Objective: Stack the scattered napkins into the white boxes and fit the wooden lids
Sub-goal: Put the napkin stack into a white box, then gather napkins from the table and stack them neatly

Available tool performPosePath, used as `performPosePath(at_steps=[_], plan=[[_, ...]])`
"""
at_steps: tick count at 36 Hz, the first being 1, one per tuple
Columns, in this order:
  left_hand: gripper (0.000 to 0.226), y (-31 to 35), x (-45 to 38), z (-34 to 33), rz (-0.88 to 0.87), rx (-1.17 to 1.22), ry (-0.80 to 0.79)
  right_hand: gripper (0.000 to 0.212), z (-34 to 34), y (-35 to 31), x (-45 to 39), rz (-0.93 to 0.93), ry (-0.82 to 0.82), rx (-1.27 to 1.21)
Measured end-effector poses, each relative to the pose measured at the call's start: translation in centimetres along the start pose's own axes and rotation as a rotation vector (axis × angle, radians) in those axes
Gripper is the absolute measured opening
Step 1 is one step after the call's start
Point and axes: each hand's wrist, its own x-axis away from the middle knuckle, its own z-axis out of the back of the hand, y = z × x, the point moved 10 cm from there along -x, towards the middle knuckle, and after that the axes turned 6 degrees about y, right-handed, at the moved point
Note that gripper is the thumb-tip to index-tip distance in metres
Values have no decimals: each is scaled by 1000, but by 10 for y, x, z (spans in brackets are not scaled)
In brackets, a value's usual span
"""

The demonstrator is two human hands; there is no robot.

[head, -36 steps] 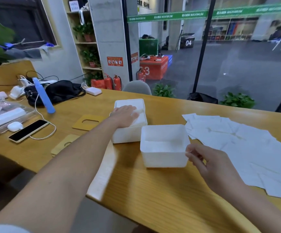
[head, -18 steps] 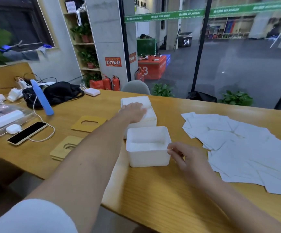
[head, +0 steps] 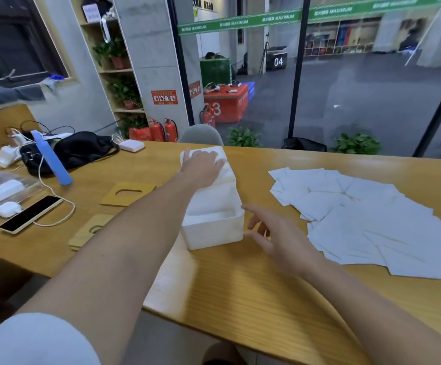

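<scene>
Nearest the viewer, the right hand hovers at about four o'clock of the near white box, fingers spread and relaxed, holding nothing; its fingertips sit just beside the box's right wall, and whether they touch it cannot be told. That box stands open near the table's front edge and looks empty, a plain matte white tub with straight walls and a thin rim.

Straight behind it, at twelve o'clock and touching or nearly so, is the far white box. The left hand lies flat on top of it, fingers straight and slightly apart, pressing on a white surface (probably napkins already loaded, though the blur leaves that unsure).

The step in hand seems to be setting the two boxes in place, before any filling of the near one. The next move probably calls for the right hand to swing out toward three o'clock, where the scattered napkins lie fanned in overlapping sheets, thin, flat and white, well apart from the boxes, and to gather some into a squared stack.

Off at nine o'clock the two wooden lids, pale with oval slots, wait flat on the table, neither yet fitted.
</scene>
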Motion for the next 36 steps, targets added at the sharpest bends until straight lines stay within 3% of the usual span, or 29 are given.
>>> performPosePath(at_steps=[7, 11, 15, 19, 24, 31, 36], plan=[[39, 82, 28, 45, -90, 225, 155, 48, 36, 19, 34, -3, 86, 47], [46, 141, 60, 33, -135, 416, 65, 38, 66, 48, 59, -61, 195, 114], [42, 198, 99, 0, -197, 510, -96, 51, 93, 92, 84, -203, 281, 268], [43, 239, 138, -38, -256, 519, -228, 76, 105, 130, 108, -321, 203, 470], [47, 263, 178, -63, -337, 519, -305, 73, 105, 143, 126, -290, 125, 488], [43, 263, 200, -44, -379, 428, -238, 71, 107, 151, 122, -205, 20, 400], [54, 255, 202, -49, -366, 385, -232, 67, 113, 160, 107, -196, -13, 310]])
